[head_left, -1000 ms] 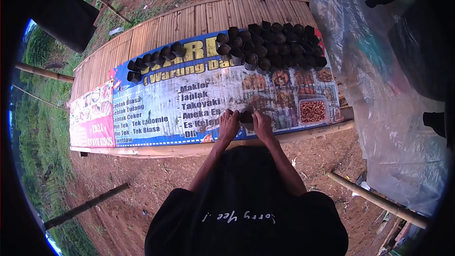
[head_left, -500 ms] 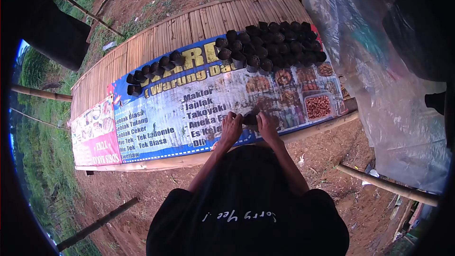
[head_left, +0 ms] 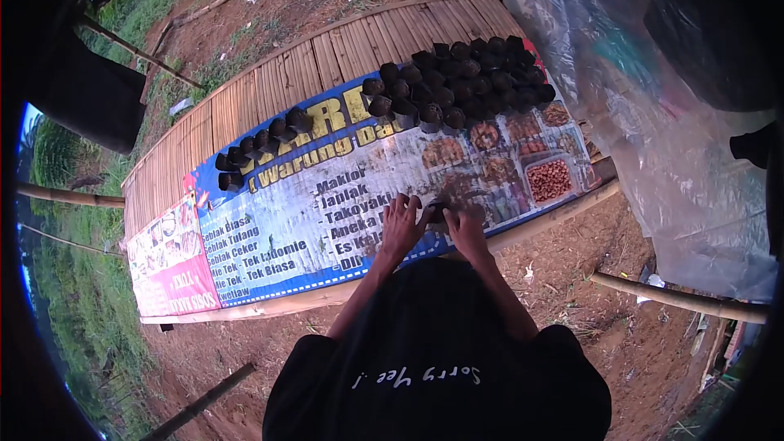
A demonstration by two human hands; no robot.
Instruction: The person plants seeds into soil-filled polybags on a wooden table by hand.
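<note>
Near the front edge of the banner-covered table, a small black planting bag (head_left: 438,211) sits between my two hands. My left hand (head_left: 402,227) has its fingers bent at the bag's left side, thumb against it. On the other side, my right hand (head_left: 467,233) pinches the bag's edge with curled fingers. The fingers partly hide the bag, so its contents cannot be made out. To the right of my hands lies a clear plastic tub (head_left: 549,180) of reddish-brown seeds.
Many filled black bags (head_left: 465,86) stand packed together at the table's back right. A shorter row of bags (head_left: 263,141) is further left. The printed banner (head_left: 278,233) covers bamboo slats (head_left: 310,53). Plastic sheeting (head_left: 612,106) hangs at right; a bamboo pole (head_left: 678,297) juts in below.
My view has shifted and turned slightly. Both hands stay around the black bag, with the fingers moved a little; the right hand sits slightly lower. The rows of bags and the tub look unchanged.
</note>
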